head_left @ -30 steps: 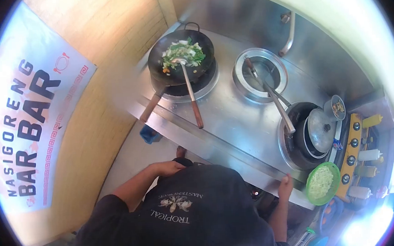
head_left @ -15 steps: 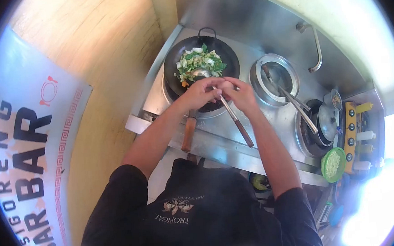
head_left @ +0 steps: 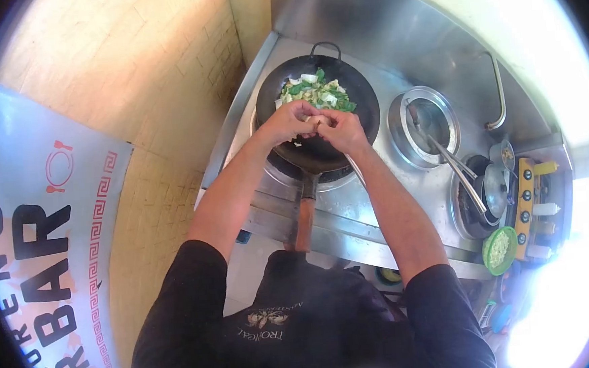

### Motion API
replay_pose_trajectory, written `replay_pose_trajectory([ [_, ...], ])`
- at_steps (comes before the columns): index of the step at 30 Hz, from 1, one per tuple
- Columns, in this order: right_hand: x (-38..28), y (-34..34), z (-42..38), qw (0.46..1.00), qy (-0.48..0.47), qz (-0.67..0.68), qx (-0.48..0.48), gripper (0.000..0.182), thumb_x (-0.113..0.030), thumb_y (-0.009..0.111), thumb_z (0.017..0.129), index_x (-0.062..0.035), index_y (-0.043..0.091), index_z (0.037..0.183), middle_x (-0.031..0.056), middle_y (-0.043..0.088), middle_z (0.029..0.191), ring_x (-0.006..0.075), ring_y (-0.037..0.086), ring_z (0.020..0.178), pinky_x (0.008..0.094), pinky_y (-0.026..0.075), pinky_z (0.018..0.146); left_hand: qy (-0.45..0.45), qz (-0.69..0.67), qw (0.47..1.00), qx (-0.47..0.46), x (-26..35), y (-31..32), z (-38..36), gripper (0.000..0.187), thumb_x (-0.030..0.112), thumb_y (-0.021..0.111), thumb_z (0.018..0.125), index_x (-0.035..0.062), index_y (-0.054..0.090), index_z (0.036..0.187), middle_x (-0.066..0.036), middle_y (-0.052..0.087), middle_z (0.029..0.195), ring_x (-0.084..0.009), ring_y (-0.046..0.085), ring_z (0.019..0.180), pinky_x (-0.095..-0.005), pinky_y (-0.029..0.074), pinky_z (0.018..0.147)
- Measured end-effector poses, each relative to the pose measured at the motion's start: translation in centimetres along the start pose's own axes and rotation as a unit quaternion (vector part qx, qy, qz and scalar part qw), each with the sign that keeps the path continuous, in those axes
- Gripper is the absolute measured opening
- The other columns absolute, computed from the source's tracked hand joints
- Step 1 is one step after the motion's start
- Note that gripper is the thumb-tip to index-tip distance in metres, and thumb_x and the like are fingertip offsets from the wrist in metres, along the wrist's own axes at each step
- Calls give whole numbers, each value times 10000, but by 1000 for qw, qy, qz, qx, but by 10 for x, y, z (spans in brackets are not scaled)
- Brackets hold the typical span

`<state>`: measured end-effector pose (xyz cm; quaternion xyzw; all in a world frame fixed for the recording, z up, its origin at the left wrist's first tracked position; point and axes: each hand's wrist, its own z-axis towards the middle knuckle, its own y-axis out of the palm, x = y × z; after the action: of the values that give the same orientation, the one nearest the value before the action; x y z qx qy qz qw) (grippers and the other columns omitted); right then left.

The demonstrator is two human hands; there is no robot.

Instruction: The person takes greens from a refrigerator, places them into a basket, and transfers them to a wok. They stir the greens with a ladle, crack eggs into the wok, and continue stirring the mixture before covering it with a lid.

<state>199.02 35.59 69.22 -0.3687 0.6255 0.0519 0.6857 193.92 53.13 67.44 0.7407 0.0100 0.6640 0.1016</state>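
Note:
Over the near half of the black wok [head_left: 281, 70], my left hand [head_left: 289, 123] and my right hand [head_left: 344, 132] meet with fingertips pinched together. Between them is a small, pale brown rounded thing that looks like an egg [head_left: 317, 120], mostly covered by the fingers. Chopped green and white vegetables [head_left: 322, 91] lie in the far part of the wok, just beyond my hands. Part of a metal ladle handle [head_left: 356, 169] shows beside my right forearm; its bowl is hidden. The wok's wooden handle [head_left: 304, 225] points toward my body.
A steel pot [head_left: 398, 120] with long-handled utensils [head_left: 452, 167] stands right of the wok. Farther right are a dark lidded pot [head_left: 493, 186], a green basket [head_left: 493, 256] of pale shreds and a bottle rack [head_left: 526, 200]. A tap [head_left: 501, 97] rises behind; a wall borders the left.
Both hands have drawn closer together around the egg-like thing, lower over the wok. The ladle handle has left the fingers and now slants under my right forearm. The camera view has shifted.

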Motion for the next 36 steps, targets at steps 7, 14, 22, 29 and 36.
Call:
replay_pose_trajectory([
  [7, -35, -14, 6, 995, -45, -89, 31, 378, -269, 697, 737, -99, 661, 1073, 152, 673, 816, 187, 663, 707, 297, 506, 655, 66, 78, 994, -34, 34, -15, 4, 270, 66, 694, 783, 8, 557, 1010, -56, 605, 964, -123, 608, 842, -264, 510, 753],
  [14, -61, -26, 2, 993, -74, -95, 21, 352, -240, 679, 745, -79, 657, 1057, 161, 664, 817, 225, 658, 706, 315, 505, 653, 90, 106, 990, -37, 43, -24, 5, 266, 44, 668, 787, 19, 567, 1031, -39, 598, 949, -105, 591, 875, -262, 498, 764],
  [22, -74, -48, 2, 877, -368, -306, 39, 212, -88, 618, 676, -60, 606, 886, 89, 588, 708, 288, 597, 641, 380, 504, 605, 286, 543, 786, -74, 114, -8, -17, 294, 37, 653, 711, 52, 580, 995, -98, 616, 955, -258, 614, 886, -340, 501, 768],
  [29, -75, -53, -9, 853, -404, -327, 54, 185, -152, 604, 684, -72, 588, 850, 108, 596, 735, 282, 620, 667, 375, 527, 609, 318, 665, 674, -56, 122, 8, -24, 192, 102, 593, 782, 65, 583, 970, -67, 613, 1005, -262, 603, 917, -369, 499, 780],
  [36, -62, -62, -12, 839, -439, -315, 67, 220, -110, 623, 676, -59, 597, 888, 93, 591, 750, 278, 619, 678, 367, 529, 607, 317, 736, 596, -35, 123, 31, -29, 237, 120, 569, 764, 98, 589, 998, -41, 598, 1057, -261, 602, 908, -364, 506, 757],
])
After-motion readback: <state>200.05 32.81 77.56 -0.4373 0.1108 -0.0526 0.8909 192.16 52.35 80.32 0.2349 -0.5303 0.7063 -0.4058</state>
